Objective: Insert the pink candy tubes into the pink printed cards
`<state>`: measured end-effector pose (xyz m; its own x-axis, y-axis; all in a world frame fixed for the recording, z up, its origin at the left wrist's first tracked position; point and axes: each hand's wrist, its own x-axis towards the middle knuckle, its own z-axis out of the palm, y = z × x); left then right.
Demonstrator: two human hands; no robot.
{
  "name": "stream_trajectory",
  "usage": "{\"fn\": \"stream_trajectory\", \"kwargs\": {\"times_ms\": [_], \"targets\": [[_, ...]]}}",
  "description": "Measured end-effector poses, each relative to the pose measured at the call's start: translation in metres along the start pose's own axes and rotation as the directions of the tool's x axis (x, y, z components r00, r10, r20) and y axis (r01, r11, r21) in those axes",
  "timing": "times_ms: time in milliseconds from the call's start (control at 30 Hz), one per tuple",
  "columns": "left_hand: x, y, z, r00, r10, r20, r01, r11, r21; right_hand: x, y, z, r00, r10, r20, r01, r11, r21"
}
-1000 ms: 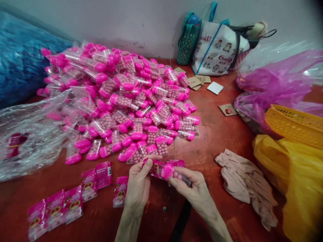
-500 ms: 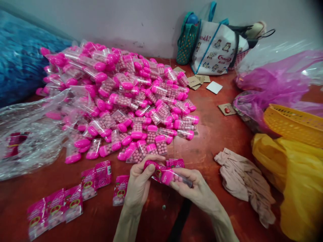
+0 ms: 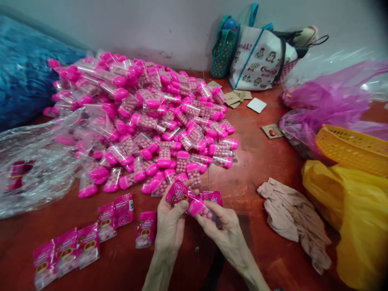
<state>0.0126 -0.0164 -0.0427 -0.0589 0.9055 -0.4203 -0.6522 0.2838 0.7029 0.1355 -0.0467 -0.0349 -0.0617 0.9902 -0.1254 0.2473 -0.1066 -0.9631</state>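
My left hand (image 3: 171,226) is closed on a printed pink wrapper sleeve (image 3: 178,191), with the thumb pressed on its front. In my right hand (image 3: 227,230) is a clear candy container (image 3: 198,208) with a pink cap and pink balls inside. Its capped end meets the sleeve's lower right end; whether it has entered is hard to make out. Behind the fingers lies another pink printed piece (image 3: 214,197), partly covered. A wrapped candy pack (image 3: 145,229) rests just left of my left wrist. Several more wrapped packs (image 3: 66,249) form a row at lower left.
A large heap of capped candy containers (image 3: 145,121) fills the floor ahead. Clear plastic (image 3: 39,178) and a blue bag (image 3: 27,76) lie left. To the right are a cloth (image 3: 291,214), yellow bag (image 3: 360,218), yellow basket (image 3: 348,141) and purple bag (image 3: 330,97). A white tote (image 3: 254,60) stands by the wall.
Both hands have shifted slightly, and the sleeve has turned so more of its printed front shows. The container has moved a little left and down with my right hand.
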Motion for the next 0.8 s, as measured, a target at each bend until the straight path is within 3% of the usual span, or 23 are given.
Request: {"fn": "stream_trajectory", "kwargs": {"times_ms": [200,533,667,800], "targets": [[-0.001,-0.005,-0.001,0.993,-0.110,0.035,0.109,0.994,0.019,-0.001,0.004,0.003,1.000,-0.021,-0.017,0.020,1.000,-0.019],[-0.002,-0.012,0.000,0.981,-0.161,0.112,0.164,0.986,-0.017,-0.003,0.005,0.007,0.999,-0.033,-0.010,0.032,0.999,-0.040],[-0.003,-0.011,0.000,0.980,-0.157,0.126,0.155,0.988,0.023,-0.003,0.004,0.003,0.999,0.007,0.045,-0.004,0.998,-0.059],[-0.004,-0.008,0.002,0.978,-0.134,0.158,0.119,0.987,0.106,-0.003,-0.001,0.003,1.000,-0.018,0.022,0.021,0.989,-0.148]]}}
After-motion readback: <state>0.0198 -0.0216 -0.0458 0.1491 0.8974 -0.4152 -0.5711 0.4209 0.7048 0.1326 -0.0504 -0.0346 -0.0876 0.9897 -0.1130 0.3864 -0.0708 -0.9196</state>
